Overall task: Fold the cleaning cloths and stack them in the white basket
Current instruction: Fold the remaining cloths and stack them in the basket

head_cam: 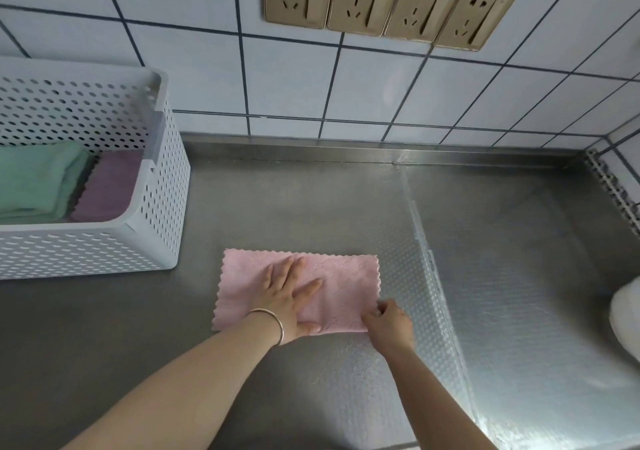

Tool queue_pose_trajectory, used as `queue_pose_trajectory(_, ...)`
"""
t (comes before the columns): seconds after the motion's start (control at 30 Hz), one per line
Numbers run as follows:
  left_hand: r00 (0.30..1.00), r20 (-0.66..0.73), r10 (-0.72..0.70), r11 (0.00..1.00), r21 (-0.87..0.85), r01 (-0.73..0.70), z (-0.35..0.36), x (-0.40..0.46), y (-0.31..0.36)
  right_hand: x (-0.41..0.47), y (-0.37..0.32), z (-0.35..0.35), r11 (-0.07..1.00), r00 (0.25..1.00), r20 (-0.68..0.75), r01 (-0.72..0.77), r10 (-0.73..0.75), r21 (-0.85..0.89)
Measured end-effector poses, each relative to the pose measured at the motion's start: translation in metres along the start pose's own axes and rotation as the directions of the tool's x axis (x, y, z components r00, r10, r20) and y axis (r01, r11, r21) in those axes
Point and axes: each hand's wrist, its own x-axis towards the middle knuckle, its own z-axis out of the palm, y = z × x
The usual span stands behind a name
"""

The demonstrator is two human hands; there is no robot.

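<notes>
A pink cleaning cloth (346,283) lies flat on the steel counter, folded into a rectangle. My left hand (291,297) presses down on its middle with fingers spread. My right hand (389,321) pinches the cloth's near right corner. The white perforated basket (162,207) stands at the left against the wall. Inside it lie a folded green cloth (34,179) and a folded purple cloth (107,186), side by side.
The steel counter (277,200) meets a white tiled wall with several brass sockets (388,2) above. A shiny embossed sheet (502,293) covers the counter's right part. A white object (627,314) shows at the right edge.
</notes>
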Motion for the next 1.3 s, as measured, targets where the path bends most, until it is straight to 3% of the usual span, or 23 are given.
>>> queue_pose_trajectory(0.13, 0.999, 0.033, -0.031, 0.985, -0.169, 0.036, -0.016, 0.001, 0.007, -0.015, -0.01, -0.001, 0.989, 0.991, -0.116, 0.078, -0.063, 0.124)
queue_pose_trajectory(0.2, 0.997, -0.054, -0.051, 0.912, -0.41, 0.024, -0.034, -0.003, 0.01, -0.028, -0.021, 0.002, 0.96, 0.962, -0.203, 0.221, -0.184, 0.174)
queue_pose_trajectory(0.27, 0.985, -0.066, -0.158, 0.636, -0.77, 0.05, -0.052, -0.009, 0.01, -0.04, -0.034, 0.011, 0.918, 0.904, -0.275, 0.374, -0.328, 0.135)
queue_pose_trajectory(0.33, 0.969, -0.005, -0.248, 0.237, -0.97, 0.055, -0.067, -0.015, 0.007, -0.05, -0.047, 0.026, 0.846, 0.81, -0.312, 0.533, -0.497, 0.035)
queue_pose_trajectory(0.37, 0.957, 0.011, -0.29, 0.113, -0.992, 0.046, -0.071, -0.018, 0.004, -0.054, -0.054, 0.034, 0.79, 0.745, -0.314, 0.612, -0.589, -0.028)
queue_pose_trajectory(0.4, 0.944, 0.013, -0.331, 0.086, -0.995, 0.044, -0.072, -0.02, 0.001, -0.057, -0.06, 0.043, 0.727, 0.672, -0.314, 0.681, -0.67, -0.094)
queue_pose_trajectory(0.53, 0.888, 0.059, -0.457, 0.215, -0.961, 0.175, -0.066, -0.028, -0.017, -0.065, -0.076, 0.067, 0.467, 0.398, -0.282, 0.85, -0.873, -0.244)
queue_pose_trajectory(0.63, 0.836, 0.076, -0.543, 0.158, -0.969, 0.191, -0.053, -0.028, -0.033, -0.068, -0.075, 0.072, 0.379, 0.326, -0.222, 0.884, -0.919, -0.272)
queue_pose_trajectory(0.7, 0.807, 0.071, -0.586, 0.157, -0.967, 0.2, -0.048, -0.029, -0.047, -0.066, -0.07, 0.074, 0.4, 0.362, -0.175, 0.865, -0.916, -0.304)
queue_pose_trajectory(0.8, 0.788, 0.08, -0.611, 0.237, -0.931, 0.278, -0.035, -0.027, -0.066, -0.056, -0.063, 0.079, 0.46, 0.47, -0.075, 0.799, -0.88, -0.388)
queue_pose_trajectory(0.93, 0.722, 0.12, -0.681, 0.231, -0.901, 0.367, -0.014, -0.023, -0.08, -0.045, -0.056, 0.092, 0.465, 0.558, 0.073, 0.749, -0.826, -0.472)
queue_pose_trajectory(1.07, 0.678, 0.112, -0.726, 0.231, -0.89, 0.394, 0.001, -0.025, -0.082, -0.044, -0.054, 0.1, 0.452, 0.57, 0.122, 0.749, -0.813, -0.484)
queue_pose_trajectory(1.3, 0.668, 0.101, -0.737, 0.217, -0.901, 0.375, 0.014, -0.026, -0.085, -0.043, -0.053, 0.104, 0.51, 0.632, 0.117, 0.708, -0.766, -0.488)
